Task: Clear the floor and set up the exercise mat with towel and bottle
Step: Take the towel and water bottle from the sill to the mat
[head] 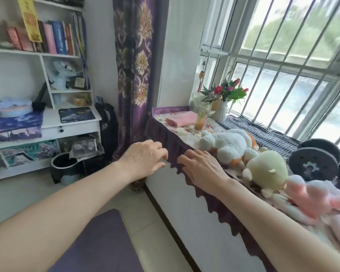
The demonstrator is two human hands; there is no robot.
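A folded pink towel (182, 118) lies at the far end of the window ledge (165, 134). Just right of it stands a clear bottle (201, 118) with orange and green contents. A purple exercise mat (102, 242) lies flat on the tiled floor below, partly hidden by my left arm. My left hand (143, 159) hovers in front of the ledge's purple fringe, fingers apart and empty. My right hand (202, 167) is stretched over the ledge's edge, fingers spread, holding nothing. Both hands are well short of the towel and bottle.
Plush toys fill the ledge: a white and orange one (226, 146), a pale green one (267, 169), a pink one (318, 199). Dark dumbbells (314, 161) sit by the barred window. A flower vase (222, 110), purple curtain (133, 75), white desk (71, 124) and black bin (65, 167) stand around.
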